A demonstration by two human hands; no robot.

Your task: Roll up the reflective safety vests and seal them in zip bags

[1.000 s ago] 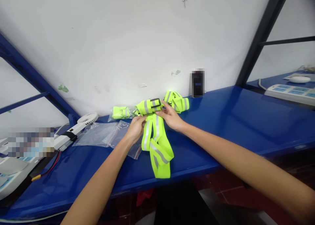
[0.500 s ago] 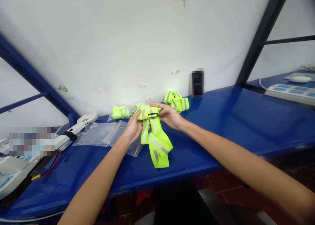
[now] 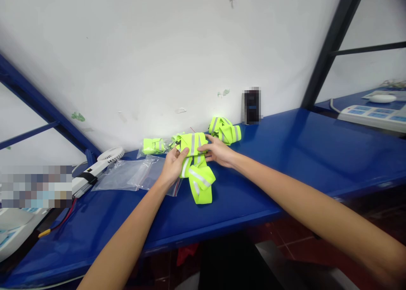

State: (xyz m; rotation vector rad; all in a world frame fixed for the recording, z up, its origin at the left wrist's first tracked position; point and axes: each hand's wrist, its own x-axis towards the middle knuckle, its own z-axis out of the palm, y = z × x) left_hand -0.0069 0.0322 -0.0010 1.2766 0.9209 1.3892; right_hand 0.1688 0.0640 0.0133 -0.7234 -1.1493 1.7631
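Between my two hands is a neon yellow reflective strap [image 3: 199, 143] with silver stripes, its upper part folded into a flat bundle. My left hand [image 3: 173, 165] grips the bundle's left end, thumb on the front. At the right end, my right hand [image 3: 220, 151] pinches it between thumb and fingers. A loose loop of the strap hangs below onto the blue table [image 3: 253, 188]. Behind my right hand lies another coiled yellow strap [image 3: 226, 131]. Against the wall at the left, a yellow strap in a clear bag [image 3: 154, 146] lies partly behind the held bundle.
Clear zip bags [image 3: 123, 173] lie left of my left hand. Beyond them are a small white fan [image 3: 111, 153] and white power strips. A dark, blurred-out object [image 3: 252, 107] stands against the wall. The table's front edge runs below my hands.
The folded bundle has turned so its broad striped face shows, and the black buckle seen on it before is mostly hidden. The hanging loop has risen slightly. My right fingers have shifted on the right end.
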